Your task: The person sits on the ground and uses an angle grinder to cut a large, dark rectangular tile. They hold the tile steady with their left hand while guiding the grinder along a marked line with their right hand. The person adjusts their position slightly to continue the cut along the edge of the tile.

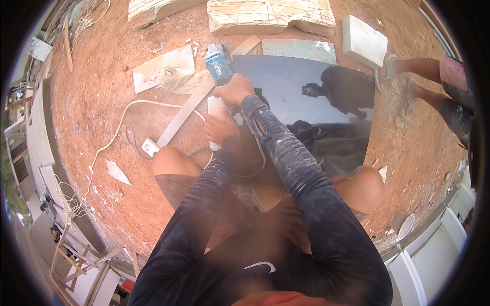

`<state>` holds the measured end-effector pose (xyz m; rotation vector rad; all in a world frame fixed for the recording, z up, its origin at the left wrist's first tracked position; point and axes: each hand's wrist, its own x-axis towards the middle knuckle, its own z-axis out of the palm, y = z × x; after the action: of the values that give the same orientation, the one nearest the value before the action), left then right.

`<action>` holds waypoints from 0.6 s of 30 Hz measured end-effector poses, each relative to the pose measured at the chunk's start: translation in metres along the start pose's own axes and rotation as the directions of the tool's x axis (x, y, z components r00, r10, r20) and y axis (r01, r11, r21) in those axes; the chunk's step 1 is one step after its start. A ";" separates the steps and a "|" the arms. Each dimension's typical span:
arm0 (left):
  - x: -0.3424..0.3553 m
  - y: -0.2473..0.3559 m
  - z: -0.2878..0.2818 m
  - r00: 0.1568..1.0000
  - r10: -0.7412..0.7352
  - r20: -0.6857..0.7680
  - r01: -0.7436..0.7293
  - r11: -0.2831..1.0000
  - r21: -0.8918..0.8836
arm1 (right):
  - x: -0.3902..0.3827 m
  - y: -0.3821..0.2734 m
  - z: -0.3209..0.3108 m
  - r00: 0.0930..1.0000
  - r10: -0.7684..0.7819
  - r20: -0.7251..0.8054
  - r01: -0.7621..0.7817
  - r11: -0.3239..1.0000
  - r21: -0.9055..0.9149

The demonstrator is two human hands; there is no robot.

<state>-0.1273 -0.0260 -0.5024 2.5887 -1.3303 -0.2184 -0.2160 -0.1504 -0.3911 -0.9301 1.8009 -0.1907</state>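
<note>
My right hand (234, 90) is wrapped round the body of a teal angle grinder (219, 63), whose head points away from me at the left edge of a glossy black slab (321, 143). Just below it, my left hand (219, 125) grips an upright pale block (216, 108); what it is exactly is hard to make out. A long light strip (178, 120) lies diagonally on the dirt beside my hands. A white socket strip (150, 147) with cables sits by my left knee, and a pale cord (133, 102) runs across the ground.
Rough stone blocks (270, 18) lie beyond, with a white block (364, 42), a grey panel (298, 49) and a pale board with cloth (163, 69). Another person's legs and sandals (423, 71) are at the right. Wooden frames (76, 265) and tangled rope (71, 196) lie at the left.
</note>
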 end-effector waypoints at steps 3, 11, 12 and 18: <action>0.001 -0.001 0.001 1.000 -0.004 0.005 0.004 1.000 0.010 | 0.000 -0.001 0.000 1.000 -0.004 0.007 0.004 1.000 0.000; 0.001 -0.001 0.001 0.999 -0.013 0.036 0.013 1.000 0.005 | -0.002 0.000 -0.002 1.000 -0.010 0.005 0.010 1.000 -0.005; 0.002 -0.002 0.002 1.000 -0.010 0.027 0.010 1.000 0.004 | -0.002 0.000 -0.001 1.000 -0.011 0.009 0.011 1.000 -0.007; 0.002 -0.002 0.002 1.000 -0.012 0.024 0.012 1.000 0.001 | 0.001 0.001 0.001 1.000 -0.009 0.010 0.009 1.000 -0.011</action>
<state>-0.1249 -0.0263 -0.5049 2.6033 -1.3233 -0.2522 -0.2158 -0.1497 -0.3926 -0.9459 1.7908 -0.1816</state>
